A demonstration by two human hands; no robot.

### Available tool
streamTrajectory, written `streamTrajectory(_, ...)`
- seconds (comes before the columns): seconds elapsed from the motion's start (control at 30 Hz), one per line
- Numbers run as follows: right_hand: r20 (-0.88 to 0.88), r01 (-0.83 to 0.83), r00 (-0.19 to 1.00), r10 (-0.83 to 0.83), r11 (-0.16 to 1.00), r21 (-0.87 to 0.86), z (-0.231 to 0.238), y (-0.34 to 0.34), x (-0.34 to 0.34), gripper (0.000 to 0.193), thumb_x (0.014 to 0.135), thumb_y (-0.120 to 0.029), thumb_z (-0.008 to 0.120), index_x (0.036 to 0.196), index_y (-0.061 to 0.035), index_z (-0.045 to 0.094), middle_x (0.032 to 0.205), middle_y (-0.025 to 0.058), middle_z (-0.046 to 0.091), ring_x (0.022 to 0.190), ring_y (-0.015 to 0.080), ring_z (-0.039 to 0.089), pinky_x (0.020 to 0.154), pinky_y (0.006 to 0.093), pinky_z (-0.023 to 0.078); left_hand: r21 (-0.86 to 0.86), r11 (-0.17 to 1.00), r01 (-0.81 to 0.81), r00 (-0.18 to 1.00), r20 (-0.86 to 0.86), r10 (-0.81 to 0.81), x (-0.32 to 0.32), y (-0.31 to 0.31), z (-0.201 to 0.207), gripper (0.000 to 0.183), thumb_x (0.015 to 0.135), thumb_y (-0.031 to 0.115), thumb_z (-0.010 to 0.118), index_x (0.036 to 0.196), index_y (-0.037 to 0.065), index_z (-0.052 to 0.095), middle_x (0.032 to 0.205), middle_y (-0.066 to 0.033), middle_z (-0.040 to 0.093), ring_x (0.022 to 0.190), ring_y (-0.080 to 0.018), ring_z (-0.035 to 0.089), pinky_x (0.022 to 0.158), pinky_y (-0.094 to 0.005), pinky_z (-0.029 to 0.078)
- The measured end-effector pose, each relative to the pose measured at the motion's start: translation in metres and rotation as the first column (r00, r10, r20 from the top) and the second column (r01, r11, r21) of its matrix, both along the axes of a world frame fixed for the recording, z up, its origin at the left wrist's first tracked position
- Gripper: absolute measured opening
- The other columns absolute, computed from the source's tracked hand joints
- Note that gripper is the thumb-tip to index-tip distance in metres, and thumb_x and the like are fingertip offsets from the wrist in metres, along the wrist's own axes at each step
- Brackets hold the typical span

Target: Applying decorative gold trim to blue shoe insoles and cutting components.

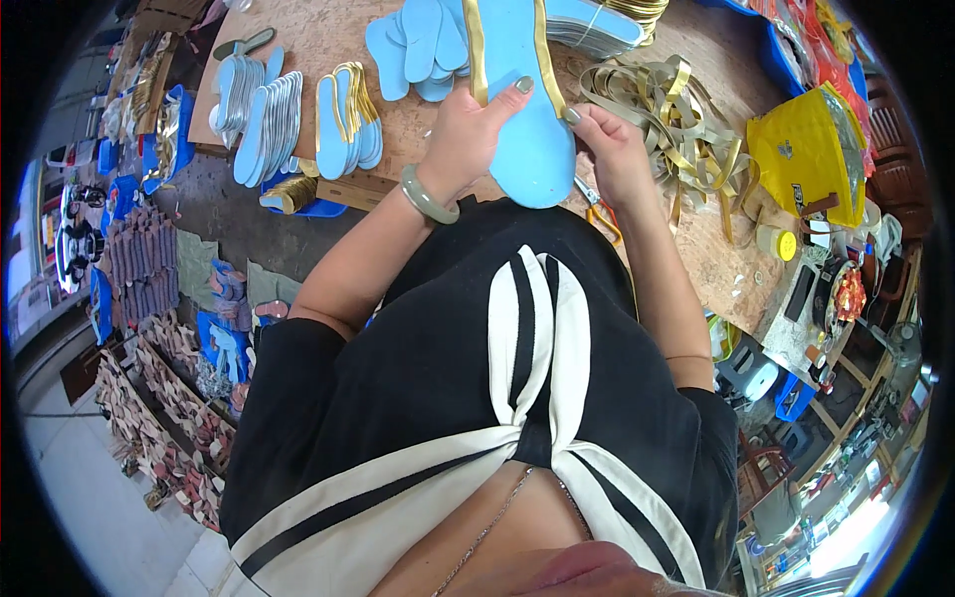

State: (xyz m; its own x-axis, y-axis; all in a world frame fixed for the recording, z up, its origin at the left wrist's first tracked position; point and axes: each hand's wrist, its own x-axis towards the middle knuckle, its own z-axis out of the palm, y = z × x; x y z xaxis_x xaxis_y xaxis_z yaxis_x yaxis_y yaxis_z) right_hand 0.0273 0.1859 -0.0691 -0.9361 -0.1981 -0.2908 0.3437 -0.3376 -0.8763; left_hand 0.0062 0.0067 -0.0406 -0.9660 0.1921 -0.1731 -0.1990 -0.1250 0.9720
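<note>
Where the counter (308, 40) begins on the left, two rows of light-blue insoles (267, 129) stand leaning closely together, with a dark-handled tool (244, 43) lying behind them. Just to their right is a fanned group of gold-edged insoles (348, 129), each blue with a gold border along part of its rim. Below the counter's edge near there, a blue tray (326, 209) holds gold material. Farther right, near the back, loose plain insoles (423, 45) lie overlapping in a pile.

The left hand (468, 134), with a pale green bangle (428, 195) at the wrist, grips the large blue insole (534, 149) from its left side, thumb flat on top; its other fingers are mostly hidden. This insole is held up in front of the person, rounded end toward the body, with gold strip (546, 65) along both long edges. At its right edge, the right hand (609, 144) pinches the strip between thumb and fingers.

Beneath that wrist lie orange-handled scissors (601, 217). To the right sprawls a loose tangle of gold ribbon (686, 129), then a yellow bag (808, 154), with a yellow-lidded jar (776, 243) near it.
</note>
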Motion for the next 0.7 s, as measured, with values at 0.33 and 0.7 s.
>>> streamTrajectory(0.33,-0.044,0.036,0.998,-0.033,0.997,0.062,-0.011,-0.004,0.01,0.022,0.091,-0.019,0.056,0.087,0.0006,0.065,0.07,-0.0013,0.058,0.063,0.0077,0.051,0.06,0.0225,0.042,0.115,0.99,0.076,0.99,0.111,-0.089,-0.003,-0.007,-0.002,0.046,0.094,0.042,0.049,0.116,0.002,0.053,0.102,-0.0057,0.059,0.091,-0.0102,0.056,0.08,-0.027,0.048)
streamTrajectory(0.7,-0.912,0.733,0.282,0.299,0.545,0.406,0.013,0.004,0.005,0.02,0.072,-0.005,0.069,0.092,-0.009,0.069,0.09,0.0045,0.066,0.08,0.0211,0.062,0.07,0.0294,0.046,0.552,0.822,0.137,0.881,0.311,-0.356,0.022,-0.024,-0.01,0.09,0.084,0.074,0.016,0.141,0.005,0.029,0.137,-0.0166,0.042,0.118,-0.0248,0.051,0.1,-0.0418,0.04)
